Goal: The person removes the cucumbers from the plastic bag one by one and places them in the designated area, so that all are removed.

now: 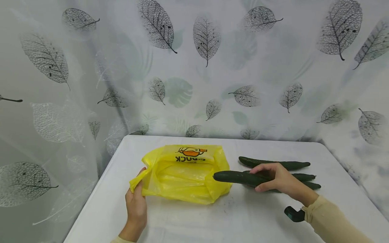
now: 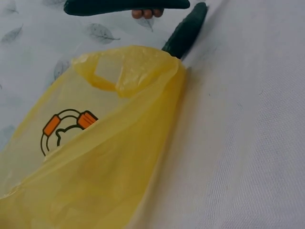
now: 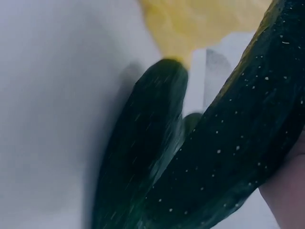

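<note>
A yellow plastic bag (image 1: 182, 179) printed with a duck lies with its opening toward me. My left hand (image 1: 136, 206) grips the bag's left edge, thumb and fingers about the plastic. In my right hand (image 1: 281, 182) is a dark green cucumber (image 1: 232, 177), its free end pointing left and overlapping the bag's right side in the head view. The left wrist view shows this cucumber (image 2: 109, 5) above the bag (image 2: 119, 157), with fingertips (image 2: 147, 13) beneath it. Seen from the right wrist, the held cucumber (image 3: 238, 124) crosses over another cucumber (image 3: 143, 133) on the table.
Behind my right hand, a cucumber (image 1: 294, 165) lies toward the back of the white table (image 1: 194, 222). Two more, one cucumber (image 1: 307, 177) and another cucumber (image 1: 313, 185), lie partly hidden by that hand. A leaf-patterned curtain (image 1: 206, 77) hangs behind the table.
</note>
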Demonstrator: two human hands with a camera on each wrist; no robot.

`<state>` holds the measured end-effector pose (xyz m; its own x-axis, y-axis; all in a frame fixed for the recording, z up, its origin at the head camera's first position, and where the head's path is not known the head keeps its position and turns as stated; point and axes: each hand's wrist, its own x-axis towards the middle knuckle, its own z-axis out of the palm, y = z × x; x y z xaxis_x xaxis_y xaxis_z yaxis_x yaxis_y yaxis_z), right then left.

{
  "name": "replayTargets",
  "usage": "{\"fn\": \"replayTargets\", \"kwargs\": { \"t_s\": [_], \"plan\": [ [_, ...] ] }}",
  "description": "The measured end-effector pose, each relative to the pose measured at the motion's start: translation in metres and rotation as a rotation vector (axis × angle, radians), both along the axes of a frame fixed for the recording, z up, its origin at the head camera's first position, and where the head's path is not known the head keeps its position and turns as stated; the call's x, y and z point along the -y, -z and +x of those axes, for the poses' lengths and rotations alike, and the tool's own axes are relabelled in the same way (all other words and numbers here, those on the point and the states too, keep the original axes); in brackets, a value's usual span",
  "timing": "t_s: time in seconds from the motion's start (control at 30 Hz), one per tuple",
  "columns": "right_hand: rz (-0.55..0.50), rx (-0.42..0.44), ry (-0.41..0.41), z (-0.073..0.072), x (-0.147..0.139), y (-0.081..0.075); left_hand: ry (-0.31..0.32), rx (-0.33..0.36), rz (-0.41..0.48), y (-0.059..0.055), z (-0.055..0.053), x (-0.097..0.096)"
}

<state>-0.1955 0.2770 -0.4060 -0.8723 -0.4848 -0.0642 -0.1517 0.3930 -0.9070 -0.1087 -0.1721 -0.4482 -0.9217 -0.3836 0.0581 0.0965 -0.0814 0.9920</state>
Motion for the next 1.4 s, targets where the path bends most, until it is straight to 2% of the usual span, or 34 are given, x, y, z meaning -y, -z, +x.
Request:
{"fn": "replayTargets", "kwargs": {
  "t_s": [0.23,0.53,0.9,1.1,1.4],
  "plan": [
    [0.060,0.019,0.019,0.007,-0.023,0.014,0.000,-0.038,-0.004,0.001,0.000,-0.001],
    [0.138,-0.042,0.015,0.012,-0.044,0.026,-0.016,-0.026,-0.034,0.000,0.000,-0.003],
    [0.241,-0.075,0.021,0.015,-0.066,0.028,-0.018,-0.003,-0.066,0.000,-0.001,-0.004],
    [0.289,-0.111,0.005,0.014,-0.079,0.033,-0.013,-0.021,-0.069,-0.001,-0.003,-0.005],
    [0.411,-0.144,0.075,0.019,-0.093,0.041,-0.007,-0.044,-0.054,0.000,-0.004,-0.007]
  ]
}}
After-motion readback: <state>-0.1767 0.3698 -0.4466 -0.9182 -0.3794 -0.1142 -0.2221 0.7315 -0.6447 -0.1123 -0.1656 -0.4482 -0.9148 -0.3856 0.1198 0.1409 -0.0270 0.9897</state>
